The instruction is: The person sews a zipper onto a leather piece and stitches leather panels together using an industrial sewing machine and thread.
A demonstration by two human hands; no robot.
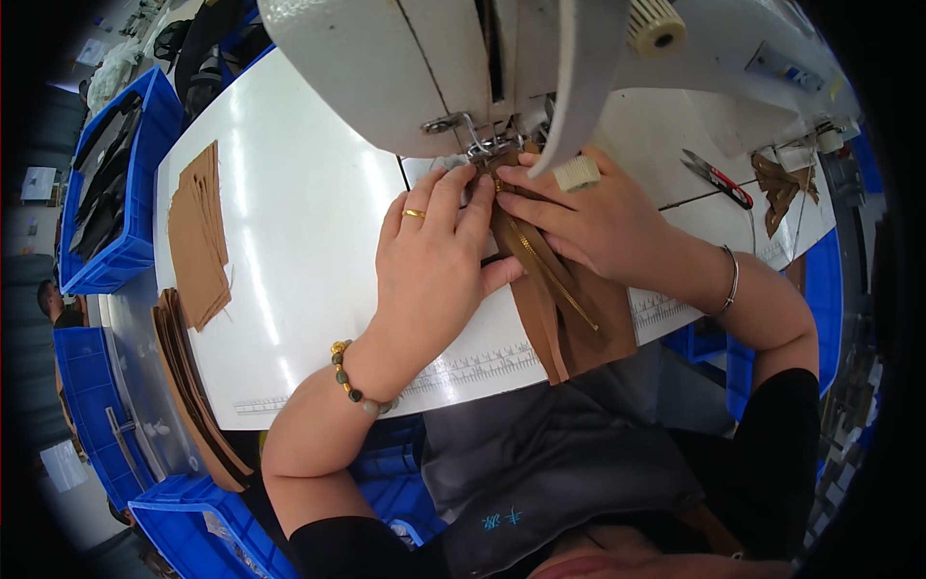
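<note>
A brown fabric piece [608, 343] with a gold-toothed zipper [555, 278] runs from under the sewing machine's presser foot [492, 147] down over the table's front edge. My left hand [429, 256], wearing a ring and a beaded bracelet, holds its left side; the fingertips press close to the foot and the thumb lies on the cloth's edge. From the right, my right hand [608, 217] grips the zipper and cloth just in front of the foot, its fingers drawn together. The needle point is hidden behind the metal parts and fingers.
Flat brown pieces [198, 236] lie stacked on the left of the white table [289, 261]. Long brown strips [193, 386] hang at its left edge. Red-black thread snips [719, 179] and brown scraps [779, 188] lie right. Blue bins [145, 222] stand left.
</note>
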